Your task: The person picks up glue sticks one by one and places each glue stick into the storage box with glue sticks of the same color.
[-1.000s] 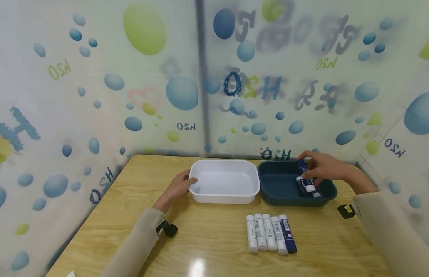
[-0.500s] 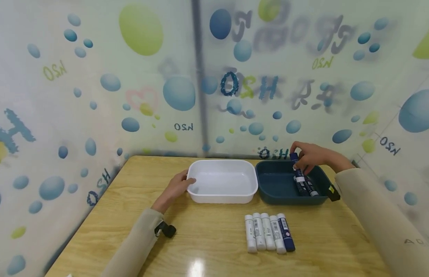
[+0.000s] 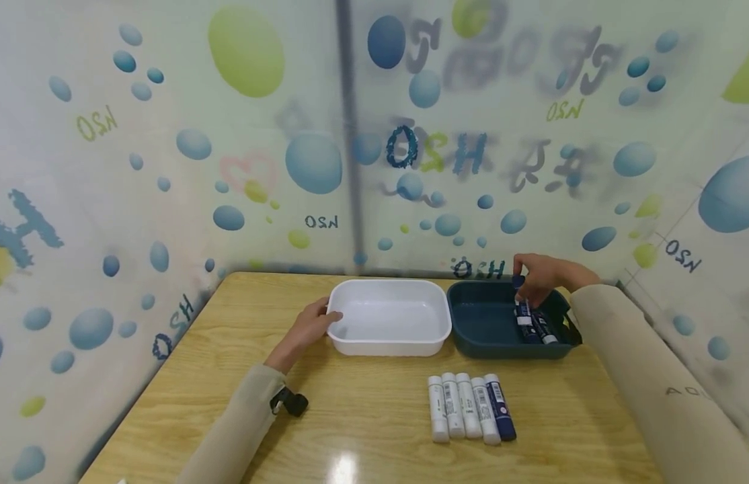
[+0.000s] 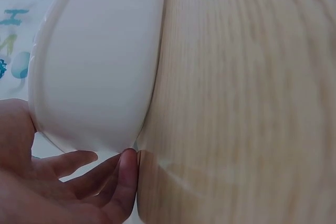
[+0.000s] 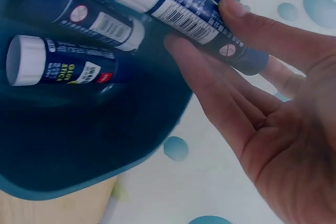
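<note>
My right hand (image 3: 540,279) holds a navy glue stick (image 5: 184,19) with a white end, between thumb and fingers, tilted over the dark teal bin (image 3: 483,323). Two more navy glue sticks lie in that bin below it; one (image 5: 68,64) shows its "glue stick" label in the right wrist view. At the left end of the white bin (image 3: 389,349), my left hand (image 3: 310,328) grips the rim, thumb over the edge and fingers against the outer wall. The left wrist view shows those fingertips low on the white wall (image 4: 100,66), right at the tabletop.
In front of the bins, several white glue sticks (image 3: 468,407) lie side by side, with one navy glue stick (image 3: 500,409) at their right end. Both bins stand side by side near the back of the wooden table (image 3: 350,417), before a bubble-patterned curtain (image 3: 265,134).
My right hand lifted the navy glue stick while shifting left, then lowered it slightly inside the teal bin. The left hand keeps its grip on the white bin.
</note>
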A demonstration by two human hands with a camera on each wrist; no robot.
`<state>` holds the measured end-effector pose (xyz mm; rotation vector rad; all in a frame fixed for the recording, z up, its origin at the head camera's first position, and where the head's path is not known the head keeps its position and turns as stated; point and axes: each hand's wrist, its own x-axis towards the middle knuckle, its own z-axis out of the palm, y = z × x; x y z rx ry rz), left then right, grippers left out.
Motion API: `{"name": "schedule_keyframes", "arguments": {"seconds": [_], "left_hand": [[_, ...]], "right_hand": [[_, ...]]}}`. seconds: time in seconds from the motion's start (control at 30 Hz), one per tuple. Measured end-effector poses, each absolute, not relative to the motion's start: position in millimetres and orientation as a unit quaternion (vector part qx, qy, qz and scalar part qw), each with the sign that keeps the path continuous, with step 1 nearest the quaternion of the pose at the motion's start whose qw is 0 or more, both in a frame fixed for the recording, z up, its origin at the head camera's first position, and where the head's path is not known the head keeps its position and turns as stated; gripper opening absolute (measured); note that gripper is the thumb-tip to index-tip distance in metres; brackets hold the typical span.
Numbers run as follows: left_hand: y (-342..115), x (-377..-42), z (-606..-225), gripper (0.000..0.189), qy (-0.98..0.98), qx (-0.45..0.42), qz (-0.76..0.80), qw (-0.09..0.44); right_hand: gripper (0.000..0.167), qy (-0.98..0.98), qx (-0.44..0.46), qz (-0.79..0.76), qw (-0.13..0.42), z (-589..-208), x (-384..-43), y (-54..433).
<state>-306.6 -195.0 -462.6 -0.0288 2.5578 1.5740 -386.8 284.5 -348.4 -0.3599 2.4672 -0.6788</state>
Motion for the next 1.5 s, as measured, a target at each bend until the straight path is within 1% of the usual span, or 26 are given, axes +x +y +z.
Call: {"name": "schedule_keyframes", "arguments": {"seconds": [0.17, 0.4, 0.7, 1.1, 1.5], "left_hand": [[-195, -308, -461, 0.061, 0.850, -0.013, 0.522, 0.071], [-196, -307, -463, 0.060, 0.850, -0.005, 0.524, 0.062], [-195, -305, -463, 0.060, 0.851, -0.005, 0.521, 0.063], [-197, -305, -463, 0.060, 0.849, -0.007, 0.524, 0.065], [-197, -307, -465, 0.060, 0.850, -0.005, 0.523, 0.066]], "right_hand": [[0.043, 0.918, -0.128, -0.251, 0.279, -352, -384, 283], [0.042, 0.917, -0.142, -0.245, 0.279, -363, -387, 281], [0.040, 0.920, -0.135, -0.222, 0.294, -373, -386, 276], [0.038, 0.930, -0.126, -0.206, 0.278, -381, -388, 276], [0.047, 0.936, -0.099, -0.191, 0.277, -388, -382, 282]]}}
